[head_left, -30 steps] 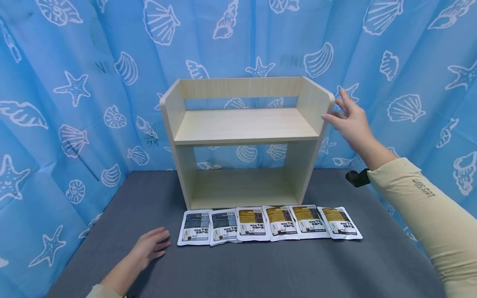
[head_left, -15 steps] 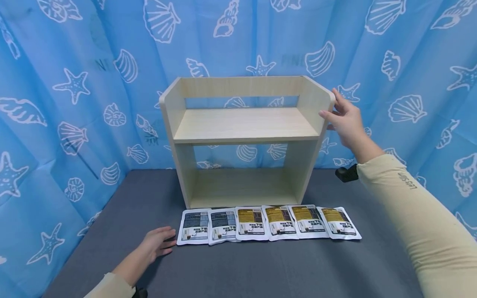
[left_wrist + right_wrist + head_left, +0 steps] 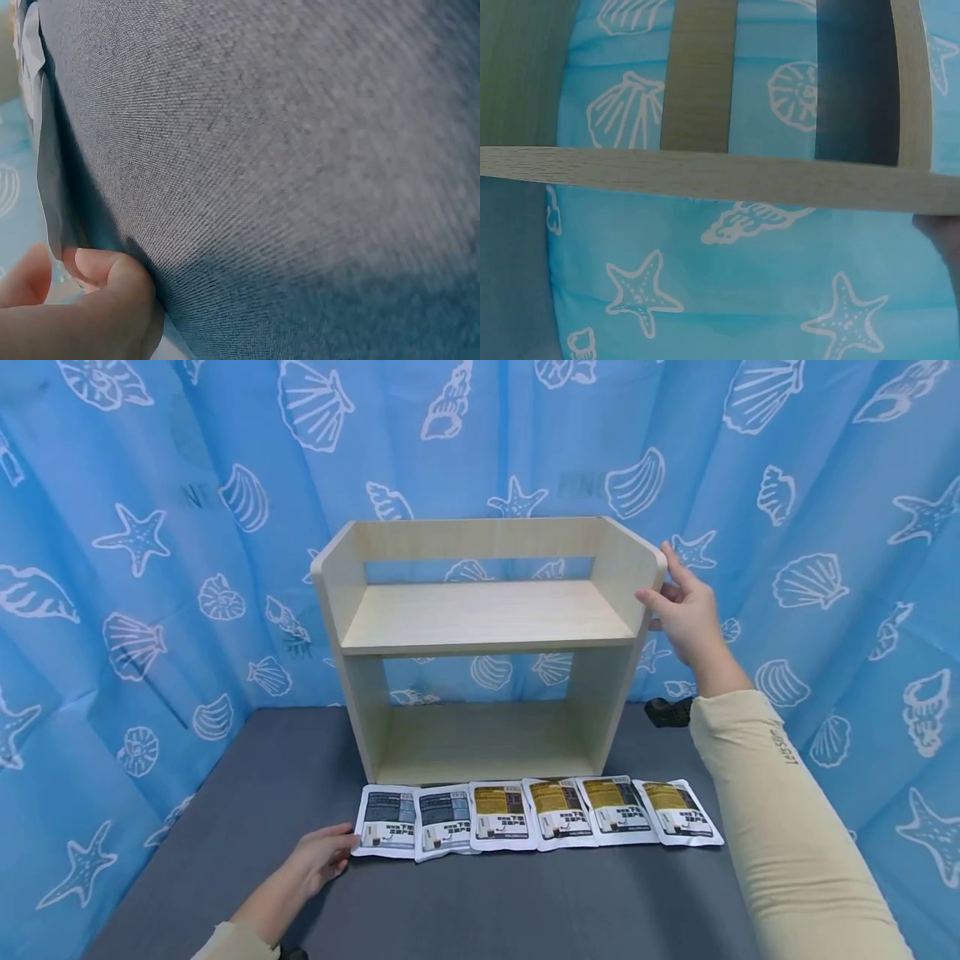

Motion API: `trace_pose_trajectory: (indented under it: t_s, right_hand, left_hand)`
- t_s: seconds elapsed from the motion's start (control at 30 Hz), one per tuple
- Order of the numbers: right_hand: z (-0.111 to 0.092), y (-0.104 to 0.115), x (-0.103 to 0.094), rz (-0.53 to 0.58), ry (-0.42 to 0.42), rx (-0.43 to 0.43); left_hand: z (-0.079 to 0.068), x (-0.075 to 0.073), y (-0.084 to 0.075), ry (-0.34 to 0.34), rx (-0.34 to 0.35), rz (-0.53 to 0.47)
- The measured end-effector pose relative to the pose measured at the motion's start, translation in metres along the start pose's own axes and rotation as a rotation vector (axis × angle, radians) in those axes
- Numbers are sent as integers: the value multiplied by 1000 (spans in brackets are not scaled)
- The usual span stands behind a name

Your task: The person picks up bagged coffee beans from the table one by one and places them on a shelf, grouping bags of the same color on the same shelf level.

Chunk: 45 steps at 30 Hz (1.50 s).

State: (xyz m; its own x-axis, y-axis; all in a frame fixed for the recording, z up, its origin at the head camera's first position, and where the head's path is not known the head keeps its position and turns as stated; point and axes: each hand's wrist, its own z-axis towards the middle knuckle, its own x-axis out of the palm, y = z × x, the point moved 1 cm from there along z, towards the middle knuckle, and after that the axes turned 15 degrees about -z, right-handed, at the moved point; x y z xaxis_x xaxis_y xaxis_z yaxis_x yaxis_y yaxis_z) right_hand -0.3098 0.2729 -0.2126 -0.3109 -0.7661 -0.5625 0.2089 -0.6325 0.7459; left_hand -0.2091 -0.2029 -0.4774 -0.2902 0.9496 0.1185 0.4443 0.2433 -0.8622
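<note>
A pale wooden two-tier shelf (image 3: pixel 487 645) stands upright at the middle of the head view. On its right side panel my right hand (image 3: pixel 688 614) grips the upper front edge, thumb on the near side and fingers behind. In the right wrist view only a bit of that hand (image 3: pixel 946 240) shows beside the panel's edge (image 3: pixel 705 174). My left hand (image 3: pixel 318 857) pinches the lower left corner of the leftmost white pouch with a blue label (image 3: pixel 385 822). Close up in the left wrist view, thumb and fingers (image 3: pixel 112 281) meet at the edge of the pouch (image 3: pixel 56 187).
A second blue-labelled pouch (image 3: pixel 444 821) and several yellow-labelled pouches (image 3: pixel 502 816) lie in a row along the shelf's front, some overlapping. Grey cloth (image 3: pixel 465 910) covers the table. A blue seashell-print curtain (image 3: pixel 450 460) hangs behind and at both sides.
My right hand has moved left onto the shelf's side panel and taken hold of it. My left hand has moved right to the leftmost pouch and pinched its corner.
</note>
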Motion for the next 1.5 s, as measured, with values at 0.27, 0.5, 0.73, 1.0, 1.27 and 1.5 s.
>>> trace_pose_trajectory:
  t_s: [0.27, 0.5, 0.73, 1.0, 1.27, 1.5]
  right_hand:
    - [-1, 4, 3, -17, -2, 7]
    - [-2, 1, 4, 7, -9, 40]
    - [-2, -1, 3, -5, -26, 35]
    - [-3, 2, 4, -1, -33, 45]
    - [-1, 4, 4, -12, -42, 40]
    - [-1, 4, 4, -17, -38, 39]
  left_hand:
    - [-1, -4, 3, 18, -8, -50]
    - [-1, -4, 3, 75, 23, -114]
    - [1, 1, 6, 141, 26, -218]
    - [-4, 7, 4, 157, -2, -307]
    - [-3, 10, 4, 152, -20, -419]
    - [-6, 11, 2, 184, -17, -432]
